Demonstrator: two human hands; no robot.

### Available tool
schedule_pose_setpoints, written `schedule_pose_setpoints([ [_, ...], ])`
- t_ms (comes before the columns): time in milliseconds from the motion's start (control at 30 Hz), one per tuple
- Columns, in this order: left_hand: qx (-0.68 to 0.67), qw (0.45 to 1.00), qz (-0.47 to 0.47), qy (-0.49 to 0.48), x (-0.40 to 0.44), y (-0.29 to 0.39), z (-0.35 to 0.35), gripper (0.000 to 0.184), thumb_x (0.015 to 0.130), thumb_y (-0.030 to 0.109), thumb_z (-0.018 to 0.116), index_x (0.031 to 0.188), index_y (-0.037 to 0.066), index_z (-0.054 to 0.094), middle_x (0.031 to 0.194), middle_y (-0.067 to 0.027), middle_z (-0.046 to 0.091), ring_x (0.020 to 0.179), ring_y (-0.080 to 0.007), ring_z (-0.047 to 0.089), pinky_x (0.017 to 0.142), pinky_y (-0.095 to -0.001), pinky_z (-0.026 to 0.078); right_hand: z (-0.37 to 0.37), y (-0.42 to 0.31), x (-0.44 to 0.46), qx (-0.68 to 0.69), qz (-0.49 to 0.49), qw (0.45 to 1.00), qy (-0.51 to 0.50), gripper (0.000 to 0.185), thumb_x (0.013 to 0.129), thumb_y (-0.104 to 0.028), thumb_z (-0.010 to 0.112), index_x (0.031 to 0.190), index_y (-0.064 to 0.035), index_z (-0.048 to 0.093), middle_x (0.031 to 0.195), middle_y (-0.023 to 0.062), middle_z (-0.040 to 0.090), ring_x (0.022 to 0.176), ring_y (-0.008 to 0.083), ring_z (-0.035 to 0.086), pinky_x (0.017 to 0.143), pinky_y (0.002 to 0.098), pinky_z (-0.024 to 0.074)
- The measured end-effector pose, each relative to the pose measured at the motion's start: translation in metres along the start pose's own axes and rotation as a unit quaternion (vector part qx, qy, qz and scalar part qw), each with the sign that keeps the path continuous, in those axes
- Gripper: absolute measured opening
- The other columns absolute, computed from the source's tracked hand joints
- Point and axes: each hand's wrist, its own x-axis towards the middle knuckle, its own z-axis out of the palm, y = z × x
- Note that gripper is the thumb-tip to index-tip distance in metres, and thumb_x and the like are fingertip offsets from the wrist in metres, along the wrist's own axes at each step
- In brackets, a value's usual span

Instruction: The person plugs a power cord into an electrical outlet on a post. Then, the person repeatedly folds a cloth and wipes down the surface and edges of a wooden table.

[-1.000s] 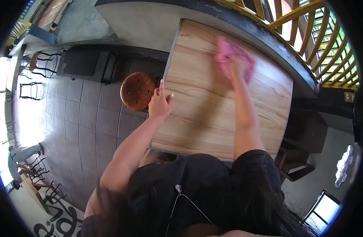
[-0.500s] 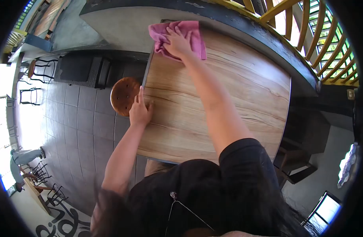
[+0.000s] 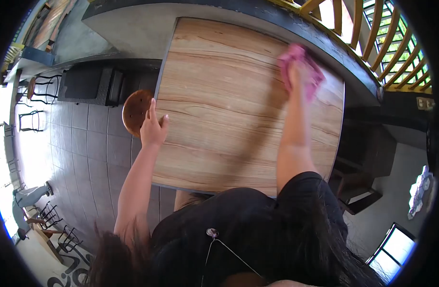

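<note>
A wooden table (image 3: 219, 124) with pale grain and a dark edge lies in front of me. On its far right part is a pink cloth (image 3: 316, 76), bunched up and smeared by motion. My right hand (image 3: 298, 74) presses down on this cloth and holds it, its fingers blurred. At the table's left edge rests my left hand (image 3: 153, 128), holding nothing, with its fingers stretched out and the thumb apart. Just beyond that edge stands a round wooden stool (image 3: 135, 112), its seat partly behind my left fingers.
A low wall with a dark ledge (image 3: 257, 18) borders the table's far side, below yellow slats (image 3: 387, 43). Dark furniture (image 3: 360, 191) stands at the right. A black bench-like block (image 3: 88, 86) is at the left. Farther off, a person (image 3: 30, 195) stands near chairs.
My right hand has swept the pink cloth from the table's far left corner to its far right side. The left hand stays at the left edge. The view has shifted slightly.
</note>
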Motion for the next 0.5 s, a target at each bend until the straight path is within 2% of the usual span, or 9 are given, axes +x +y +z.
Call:
schedule_pose_setpoints([
  [33,0.043,0.998,0.015,0.036,0.0,-0.007,0.008,0.066,0.083,0.031,0.052,0.138,0.022,0.017,0.119,-0.0191,0.048,0.096,-0.0388,0.054,0.077,-0.0481,0.046,-0.015,-0.062,-0.023,-0.038,-0.131,0.988,0.068,0.035,0.083,-0.031,0.04,0.078,-0.0086,0.066,0.079,0.0103,0.065,0.07,0.0302,0.06,0.066,0.0476,0.0438],
  [67,0.045,0.998,0.017,0.035,0.001,-0.008,0.007,0.066,0.083,0.031,0.052,0.138,0.022,0.017,0.119,-0.0191,0.048,0.096,-0.0388,0.054,0.077,-0.0481,0.046,-0.037,-0.116,-0.047,-0.055,-0.229,0.972,0.015,0.028,0.079,-0.027,0.045,0.078,-0.009,0.067,0.077,0.0099,0.065,0.078,0.0293,0.06,0.077,0.0458,0.0426],
  [100,0.033,0.998,0.032,0.043,0.001,-0.009,0.006,0.066,0.083,0.031,0.052,0.138,0.022,0.016,0.12,-0.0191,0.047,0.097,-0.0389,0.053,0.078,-0.0478,0.045,-0.056,-0.164,-0.074,-0.054,-0.32,0.945,-0.041,0.033,0.079,-0.027,0.044,0.09,-0.005,0.065,0.097,0.0179,0.062,0.098,0.0317,0.056,0.079,0.0474,0.0421],
  [133,0.021,0.997,0.046,0.051,0.001,-0.007,0.007,0.067,0.083,0.03,0.052,0.138,0.022,0.016,0.121,-0.0191,0.047,0.098,-0.0389,0.053,0.079,-0.0474,0.045,-0.016,-0.194,-0.096,0.184,-0.314,0.93,0.059,0.042,0.076,-0.03,0.047,0.109,-0.0059,0.058,0.12,0.0185,0.051,0.119,0.0317,0.04,0.096,0.0457,0.0332],
  [167,0.023,0.997,0.047,0.05,0.001,-0.002,0.003,0.067,0.083,0.03,0.052,0.138,0.022,0.016,0.121,-0.0191,0.047,0.098,-0.0389,0.053,0.079,-0.0474,0.045,-0.031,-0.223,-0.132,0.25,-0.322,0.913,-0.035,0.054,0.073,-0.029,0.053,0.123,-0.0106,0.048,0.135,0.0144,0.037,0.129,0.0316,0.026,0.105,0.0465,0.0215],
  [233,0.023,0.999,-0.043,-0.019,0.0,0.01,-0.007,0.063,0.084,0.023,0.052,0.138,0.015,0.02,0.131,-0.0164,0.041,0.114,-0.0344,0.044,0.092,-0.0421,0.039,-0.036,-0.233,-0.173,0.21,-0.506,0.822,-0.154,0.054,0.071,-0.027,0.059,0.123,-0.015,0.05,0.138,0.008,0.035,0.132,0.032,0.02,0.106,0.051,0.0142],
  [367,0.005,0.999,0.03,0.031,0.002,-0.007,0.004,0.061,0.085,0.025,0.051,0.138,0.016,0.021,0.132,-0.0151,0.04,0.118,-0.0327,0.041,0.095,-0.0407,0.036,-0.031,-0.184,-0.182,0.236,-0.556,0.788,-0.118,0.056,0.066,-0.026,0.064,0.121,-0.0177,0.053,0.137,0.003,0.037,0.133,0.0315,0.02,0.107,0.0502,0.0125],
  [467,0.024,0.997,0.042,0.052,0.001,-0.007,0.005,0.064,0.083,0.031,0.052,0.138,0.021,0.019,0.124,-0.0165,0.046,0.104,-0.0381,0.05,0.084,-0.0461,0.044,-0.041,-0.129,-0.143,0.3,-0.382,0.863,-0.138,0.059,0.066,-0.019,0.061,0.124,-0.0149,0.048,0.134,0.0063,0.041,0.129,0.0302,0.028,0.108,0.043,0.0153],
  [500,0.033,0.998,0.024,0.043,0.001,-0.005,0.003,0.064,0.083,0.032,0.052,0.137,0.023,0.019,0.124,-0.0165,0.046,0.104,-0.0375,0.051,0.084,-0.047,0.043,-0.031,-0.104,-0.119,0.268,-0.348,0.897,-0.053,0.057,0.069,-0.023,0.059,0.124,-0.0116,0.047,0.131,0.0113,0.042,0.126,0.0307,0.032,0.107,0.0407,0.0191],
])
